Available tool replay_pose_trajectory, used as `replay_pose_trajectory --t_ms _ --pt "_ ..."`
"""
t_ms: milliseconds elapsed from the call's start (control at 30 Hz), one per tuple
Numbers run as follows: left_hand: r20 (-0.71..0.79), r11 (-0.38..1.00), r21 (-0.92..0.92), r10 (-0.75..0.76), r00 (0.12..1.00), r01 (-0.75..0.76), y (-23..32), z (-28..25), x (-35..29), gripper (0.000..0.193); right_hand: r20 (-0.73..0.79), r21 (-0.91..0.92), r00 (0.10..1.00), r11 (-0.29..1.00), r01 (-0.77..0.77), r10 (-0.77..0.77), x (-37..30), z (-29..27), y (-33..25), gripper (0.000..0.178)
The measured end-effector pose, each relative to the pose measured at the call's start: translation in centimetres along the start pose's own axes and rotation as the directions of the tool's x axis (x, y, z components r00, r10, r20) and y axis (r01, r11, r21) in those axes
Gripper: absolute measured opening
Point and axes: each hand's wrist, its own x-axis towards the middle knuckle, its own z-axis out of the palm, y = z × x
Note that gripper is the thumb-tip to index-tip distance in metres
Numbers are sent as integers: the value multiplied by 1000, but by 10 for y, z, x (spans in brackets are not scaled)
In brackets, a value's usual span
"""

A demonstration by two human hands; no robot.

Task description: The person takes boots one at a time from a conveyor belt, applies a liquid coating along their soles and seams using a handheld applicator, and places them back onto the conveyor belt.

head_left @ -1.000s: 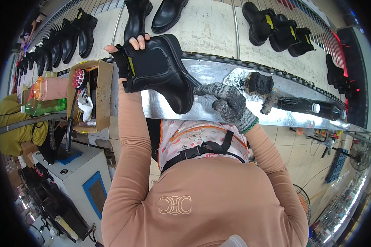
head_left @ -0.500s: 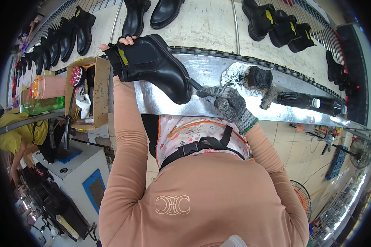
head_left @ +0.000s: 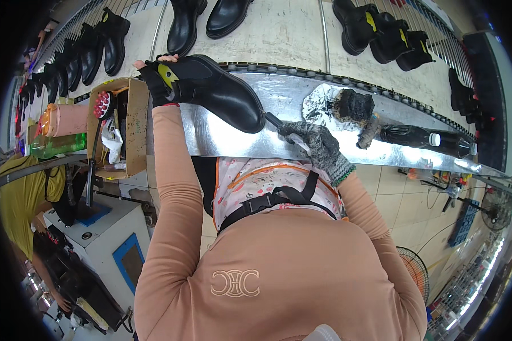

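Observation:
A black ankle boot with a yellow-lined opening is raised over the metal bench, its toe pointing right and toward me. My left hand, in a black fingerless glove, is closed round the boot's shaft; part of the hand is hidden behind it. My right hand, in a grey knitted glove, grips a slim tool with a dark front end and a whitish handle. The tool's tip meets the sole edge at the toe; whether it is a brush or a pen I cannot tell.
A blackened sponge block sits on a stained white sheet at right, near dark bottles. A cardboard box with a red-bristled brush stands left. More black boots line the conveyor beyond.
The boot has rolled in my left hand, showing more of its upper and less of its sole. My right hand and the tool have shifted slightly, keeping at the toe.

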Motion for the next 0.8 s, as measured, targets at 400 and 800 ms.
replay_pose_trajectory --t_ms 400,800 --pt "18 849 499 194 981 -177 -24 -38 12 68 7 736 961 649 -192 275 -2 17 39 57" --pt "279 432 797 356 892 -422 -3 -12 -29 60 -182 436 811 785 -440 556 -6 -31 -60 33"
